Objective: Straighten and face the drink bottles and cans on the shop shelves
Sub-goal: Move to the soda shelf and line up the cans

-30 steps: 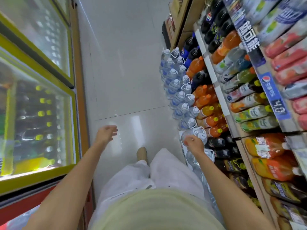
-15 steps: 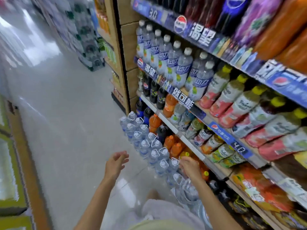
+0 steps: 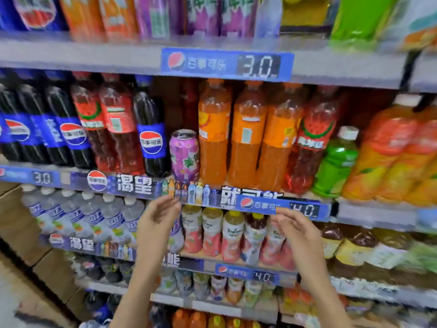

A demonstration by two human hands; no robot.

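A purple drink can (image 3: 184,154) stands alone at the shelf front between a dark cola bottle (image 3: 151,131) and tall orange soda bottles (image 3: 214,133). My left hand (image 3: 157,221) is raised just below that can, fingers apart, holding nothing. My right hand (image 3: 296,229) hovers at the same height in front of the blue price strip (image 3: 279,204), fingers loosely spread and empty. Behind both hands stand small pink-labelled juice bottles (image 3: 211,233) on the lower shelf.
Red soda bottles (image 3: 111,124) and more cola bottles (image 3: 54,129) fill the left of the can's shelf, a green bottle (image 3: 335,166) and orange juice bottles (image 3: 387,157) the right. Clear white-capped bottles (image 3: 78,216) line the lower left. Cardboard boxes (image 3: 21,233) stand beside the shelving.
My view has swung up from the floor and the water packs to the upper shelves. Both hands have risen to the price strip; the right hand has left the water bottles.
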